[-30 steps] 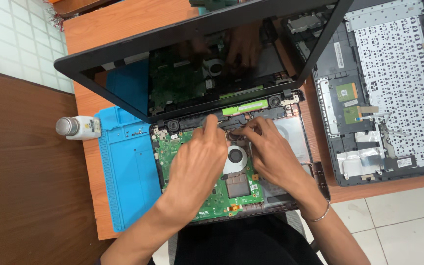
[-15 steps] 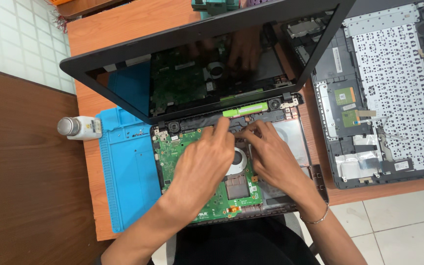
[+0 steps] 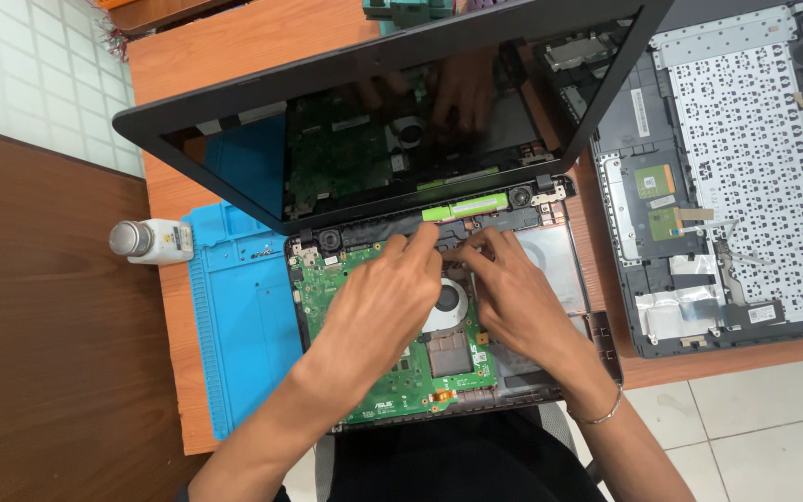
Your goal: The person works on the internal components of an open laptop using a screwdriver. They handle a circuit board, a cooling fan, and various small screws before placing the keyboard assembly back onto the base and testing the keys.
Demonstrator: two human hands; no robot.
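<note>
Since a second before, both hands barely shifted — left hand (image 3: 378, 302) and right hand (image 3: 513, 297) stayed fingertips-down on the opened laptop (image 3: 439, 307) at the bench's (image 3: 234, 56) near edge; grip unclear.

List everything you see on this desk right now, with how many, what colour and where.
opened laptop base: one, black shell, green board exposed, centre
laptop screen: one, black, tilted up behind the base
keyboard cover: one, dark grey, underside up, right
work mat: one, blue, left of base
small bottle: one, white, lying at the mat's left edge
desk: one, orange wood
left hand: fingertips at the hinge strip
right hand: bracelet on wrist, fingertips at the hinge strip
</note>
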